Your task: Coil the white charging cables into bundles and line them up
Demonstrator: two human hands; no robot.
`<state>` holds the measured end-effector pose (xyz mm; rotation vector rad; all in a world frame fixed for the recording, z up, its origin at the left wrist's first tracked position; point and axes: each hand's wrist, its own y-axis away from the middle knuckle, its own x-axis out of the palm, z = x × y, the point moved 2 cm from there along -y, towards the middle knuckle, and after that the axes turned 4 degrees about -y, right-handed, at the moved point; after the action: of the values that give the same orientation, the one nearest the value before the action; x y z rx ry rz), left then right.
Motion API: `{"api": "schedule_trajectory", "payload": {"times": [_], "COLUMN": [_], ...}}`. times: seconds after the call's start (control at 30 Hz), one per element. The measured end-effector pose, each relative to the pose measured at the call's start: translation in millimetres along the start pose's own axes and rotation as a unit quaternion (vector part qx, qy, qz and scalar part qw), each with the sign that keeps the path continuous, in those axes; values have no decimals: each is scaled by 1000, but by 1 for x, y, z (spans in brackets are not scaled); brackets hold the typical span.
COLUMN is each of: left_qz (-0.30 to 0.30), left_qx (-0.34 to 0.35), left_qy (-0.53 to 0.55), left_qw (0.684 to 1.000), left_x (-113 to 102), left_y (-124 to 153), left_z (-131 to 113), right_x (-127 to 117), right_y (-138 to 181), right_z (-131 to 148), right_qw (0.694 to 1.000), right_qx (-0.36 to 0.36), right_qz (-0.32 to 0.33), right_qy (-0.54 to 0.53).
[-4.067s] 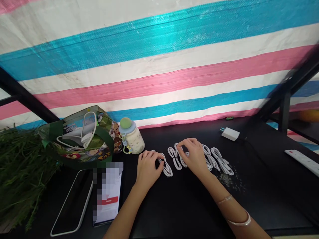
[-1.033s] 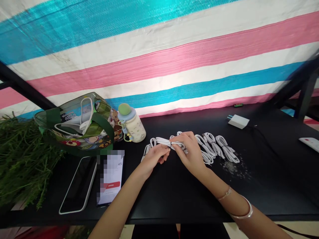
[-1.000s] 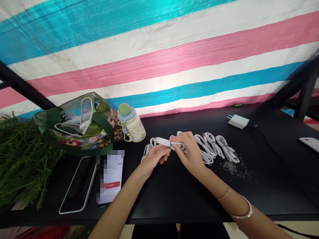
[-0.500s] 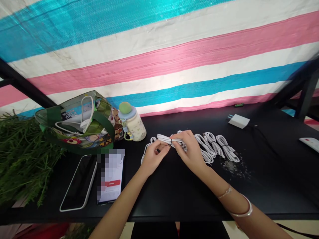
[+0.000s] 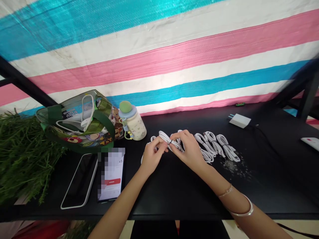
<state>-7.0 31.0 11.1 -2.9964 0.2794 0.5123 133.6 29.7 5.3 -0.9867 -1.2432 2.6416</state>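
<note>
Between my two hands is a coiled white cable (image 5: 164, 136), bound at its middle with a thin black tie. My left hand (image 5: 152, 155) is closed on the left end of the coil, thumb and fingers pinched together. With thumb and index finger, my right hand (image 5: 188, 148) grips the coil close to the tie. Other bundled white cables (image 5: 227, 147) lie in a row on the black table (image 5: 171, 196), to the right of my right hand. A few more coils are partly hidden behind my hands.
At the left stand a green see-through bag (image 5: 74, 132), a cream bottle (image 5: 136, 127) and leafy greenery (image 5: 22, 159). Two phones, a dark one (image 5: 79, 182) and a lit one (image 5: 113, 176), lie nearer. A white charger (image 5: 239, 120) sits at the right, near pale crumbs (image 5: 235, 167).
The coil has tilted, its left end now higher and its right end lower. My left fingers have shifted slightly along it; my right hand keeps its grip.
</note>
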Motion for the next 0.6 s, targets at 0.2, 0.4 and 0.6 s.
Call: {"api": "schedule_trajectory", "payload": {"times": [0.2, 0.4, 0.6], "left_qz": [12, -2, -45], "left_qx": [1, 10, 30], "left_qy": [-1, -51, -193], "left_qw": [1000, 999, 980], "left_x": [-1, -5, -3], "left_y": [0, 1, 5], "left_z": [-1, -1, -6], "right_x": [-3, -3, -1], "right_y": [-1, 0, 1], "right_z": [0, 0, -2], "right_qw": [1000, 1000, 999], "right_qx": [0, 6, 47], "right_qz": [-2, -16, -18], "right_qy": [8, -2, -13]}}
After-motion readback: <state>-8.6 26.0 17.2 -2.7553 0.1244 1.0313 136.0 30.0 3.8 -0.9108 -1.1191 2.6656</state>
